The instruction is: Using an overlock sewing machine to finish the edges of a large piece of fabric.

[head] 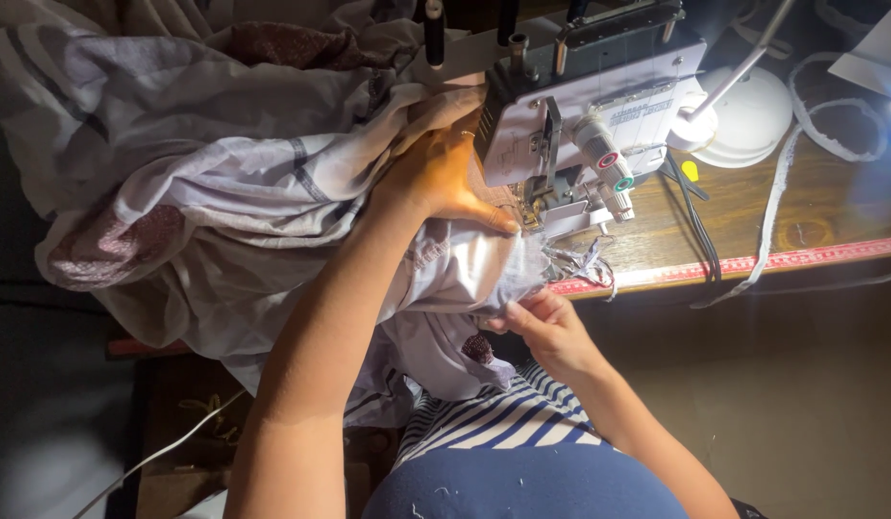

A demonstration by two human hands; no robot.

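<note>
Hands [484, 250] on fabric [224, 183], needle seemingly hidden.

Sewing workshop: overlock machine [585, 115], heaped fabric [205, 183], wooden worktable [801, 216].

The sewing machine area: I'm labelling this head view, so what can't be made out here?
- Needle: hidden behind the sewing machine head and left hand.
- Right hand fingertips: buried in pale fabric.
- Machine top: cut off by the upper edge.
- Floor, lower left: too dark.
</note>
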